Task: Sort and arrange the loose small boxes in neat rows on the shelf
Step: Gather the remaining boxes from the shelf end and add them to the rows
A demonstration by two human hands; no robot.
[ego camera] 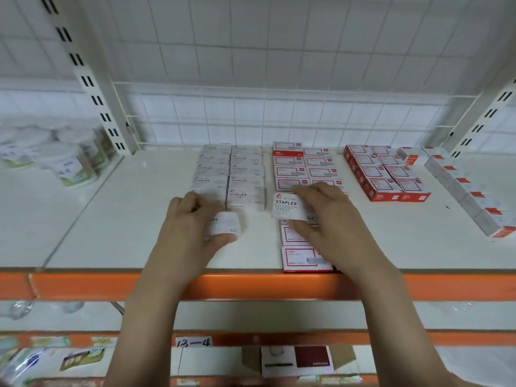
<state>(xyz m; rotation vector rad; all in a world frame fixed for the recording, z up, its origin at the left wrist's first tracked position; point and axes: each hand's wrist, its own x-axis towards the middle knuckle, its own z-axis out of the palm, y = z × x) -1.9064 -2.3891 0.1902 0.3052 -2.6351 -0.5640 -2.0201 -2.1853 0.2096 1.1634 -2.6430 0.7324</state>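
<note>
Shelf [139, 219]: each hand [190, 222] [324, 219] grips a staples box [223, 226] [287, 206].

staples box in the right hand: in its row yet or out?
Out. The right hand holds the white staples box over the red-and-white boxes, beside the white staples rows, not lined up with them.

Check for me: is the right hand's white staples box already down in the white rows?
No, the right hand holds the white staples box over the red-and-white boxes, beside the white rows.
</note>
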